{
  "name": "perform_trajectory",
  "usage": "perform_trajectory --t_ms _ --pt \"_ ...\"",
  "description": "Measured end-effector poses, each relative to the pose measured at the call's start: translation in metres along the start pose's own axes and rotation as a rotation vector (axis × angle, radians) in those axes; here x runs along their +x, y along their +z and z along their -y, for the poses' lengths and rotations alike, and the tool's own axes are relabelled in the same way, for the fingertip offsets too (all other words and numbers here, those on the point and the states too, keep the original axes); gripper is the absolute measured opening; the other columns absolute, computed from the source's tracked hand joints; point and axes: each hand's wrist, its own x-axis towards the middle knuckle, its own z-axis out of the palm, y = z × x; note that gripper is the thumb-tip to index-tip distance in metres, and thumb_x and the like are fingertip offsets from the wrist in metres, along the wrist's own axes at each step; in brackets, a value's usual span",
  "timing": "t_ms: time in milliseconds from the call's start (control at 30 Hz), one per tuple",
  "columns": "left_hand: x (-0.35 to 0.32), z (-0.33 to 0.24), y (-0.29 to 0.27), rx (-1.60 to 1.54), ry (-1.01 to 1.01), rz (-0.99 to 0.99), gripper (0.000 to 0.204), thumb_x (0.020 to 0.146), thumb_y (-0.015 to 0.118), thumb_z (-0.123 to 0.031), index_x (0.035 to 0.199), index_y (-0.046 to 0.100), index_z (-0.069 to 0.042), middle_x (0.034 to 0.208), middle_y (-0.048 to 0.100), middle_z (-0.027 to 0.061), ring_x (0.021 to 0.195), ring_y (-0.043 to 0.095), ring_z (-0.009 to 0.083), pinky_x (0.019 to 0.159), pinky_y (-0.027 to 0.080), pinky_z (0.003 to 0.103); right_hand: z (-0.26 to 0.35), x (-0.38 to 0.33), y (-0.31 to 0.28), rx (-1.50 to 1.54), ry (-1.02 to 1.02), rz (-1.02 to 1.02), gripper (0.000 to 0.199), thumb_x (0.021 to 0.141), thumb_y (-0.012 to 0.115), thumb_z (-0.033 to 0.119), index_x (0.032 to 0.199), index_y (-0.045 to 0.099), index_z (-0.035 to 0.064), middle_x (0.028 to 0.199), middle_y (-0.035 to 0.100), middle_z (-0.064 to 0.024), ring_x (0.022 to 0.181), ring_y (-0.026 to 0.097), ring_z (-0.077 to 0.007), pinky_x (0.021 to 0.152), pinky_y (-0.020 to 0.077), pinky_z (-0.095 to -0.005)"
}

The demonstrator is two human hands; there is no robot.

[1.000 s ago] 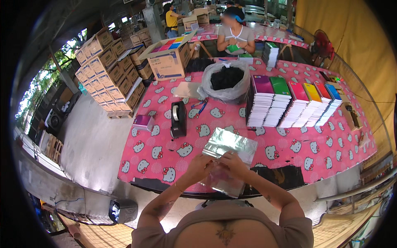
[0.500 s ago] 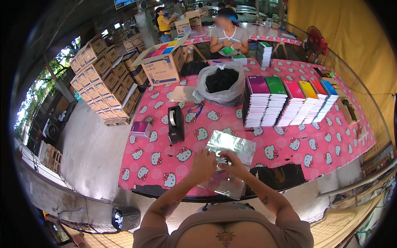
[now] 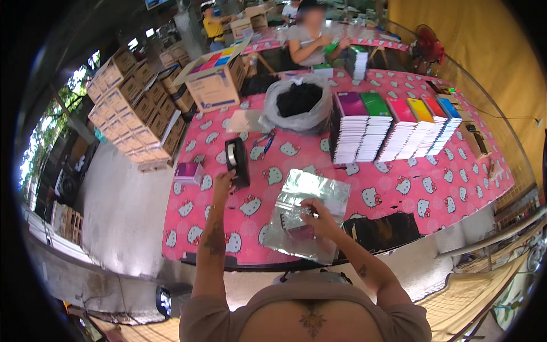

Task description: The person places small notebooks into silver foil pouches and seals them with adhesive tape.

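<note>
A clear plastic bag (image 3: 289, 229) lies flat at the table's near edge, shiny and wrinkled, with something purple showing faintly through it. My right hand (image 3: 323, 221) rests on its right part, fingers curled and pinching a bit of the plastic. Away to the left, my left hand (image 3: 224, 183) is at the near end of a black tape dispenser (image 3: 241, 165). Its fingers are bent together there; whatever is between them is too small to make out. A small stack of purple notebooks (image 3: 188, 172) sits left of that hand.
Tall notebook stacks (image 3: 373, 134) stand at the right, behind the bag. A plastic sack of black material (image 3: 299, 102) is mid-table, with blue-handled scissors (image 3: 268, 142) near it. Cartons (image 3: 134, 114) are piled at the left. A co-worker (image 3: 307, 43) handles a green notebook across the table.
My left hand has left the bag and reached left to the tape dispenser. My right hand stays on the bag. Across the table, the co-worker has lifted the green notebook.
</note>
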Motion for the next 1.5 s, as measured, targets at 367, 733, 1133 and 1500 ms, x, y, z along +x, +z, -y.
perform_trajectory --t_ms 367,733,1133,1500 --pt "-0.022 0.024 -0.012 0.645 0.329 -0.368 0.019 0.085 0.071 -0.022 0.086 0.072 -0.002 0.075 0.069 0.0083 0.062 0.066 0.0204 0.061 0.053 0.034 -0.003 0.003 0.004 0.009 0.005 0.022 0.036 0.086 0.069 0.004 0.121 0.057 0.0025 0.108 0.061 -0.0046 0.096 0.055 -0.0128 0.089 0.0450 -0.0285" --pt "-0.162 -0.128 0.158 1.228 0.786 1.163 0.030 0.080 0.078 -0.031 0.084 0.069 -0.003 0.078 0.070 0.0122 0.072 0.068 0.0211 0.065 0.051 0.035 0.004 0.000 -0.004 0.121 0.006 0.020 0.045 0.089 0.066 0.001 0.130 0.047 0.0038 0.117 0.055 -0.0054 0.105 0.055 -0.0123 0.089 0.0469 -0.0267" --pt "-0.110 0.031 0.095 -0.295 -0.128 0.887 0.049 0.095 0.063 -0.035 0.131 0.053 -0.003 0.115 0.062 0.0102 0.105 0.061 0.0230 0.089 0.050 0.036 -0.003 -0.016 0.010 0.183 0.035 -0.163 0.053 0.098 0.058 0.018 0.144 0.038 0.0034 0.137 0.048 -0.0119 0.126 0.045 -0.0191 0.106 0.0379 -0.0329" --pt "-0.105 -0.014 -0.058 0.077 0.604 -0.139 0.044 0.081 0.078 -0.014 0.117 0.057 0.000 0.091 0.065 0.0070 0.079 0.063 0.0159 0.073 0.053 0.031 -0.054 -0.024 -0.043 -0.721 0.021 -0.450 0.072 0.086 0.073 0.032 0.145 0.041 0.0053 0.145 0.043 -0.0208 0.131 0.043 -0.0414 0.109 0.0366 -0.0495"
